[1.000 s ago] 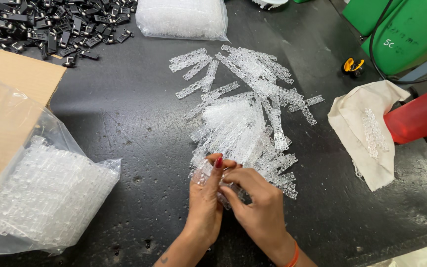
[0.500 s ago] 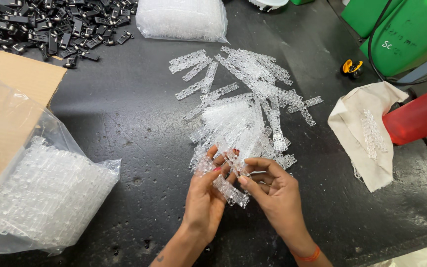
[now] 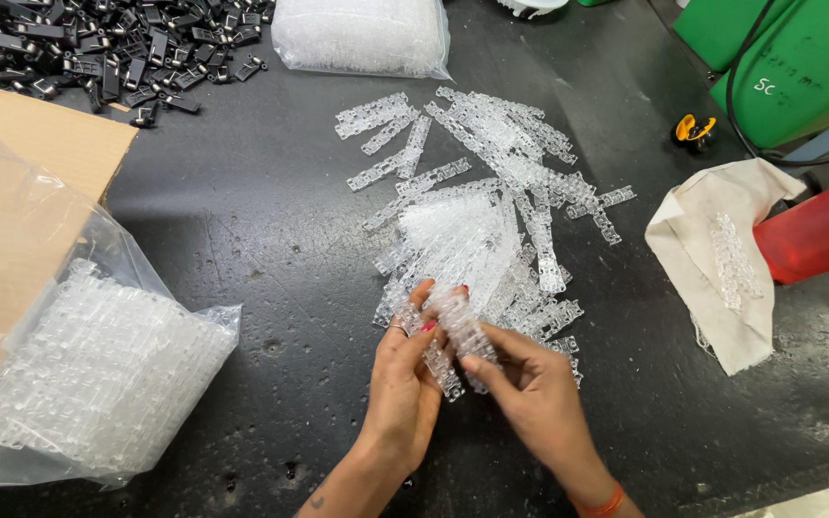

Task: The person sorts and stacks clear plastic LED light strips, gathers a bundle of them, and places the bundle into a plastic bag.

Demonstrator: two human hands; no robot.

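Covering dark worktable point(image 3: 242, 249), clear plastic strips point(image 3: 472, 230), hands point(image 3: 405, 384)

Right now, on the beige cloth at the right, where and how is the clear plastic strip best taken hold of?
Probably pinch the clear plastic strip across its narrow width near the middle, coming from above. It lies flat and long on the cloth, apart from the loose pile, so its two long edges are free for the fingers.

Colours on the bench
Clear plastic strips point(image 3: 477, 230); black table point(image 3: 242, 249); black clips point(image 3: 98, 53); off-white cloth point(image 3: 712, 240); red cylinder point(image 3: 817, 235); green container point(image 3: 789, 67); orange wristband point(image 3: 599, 504).
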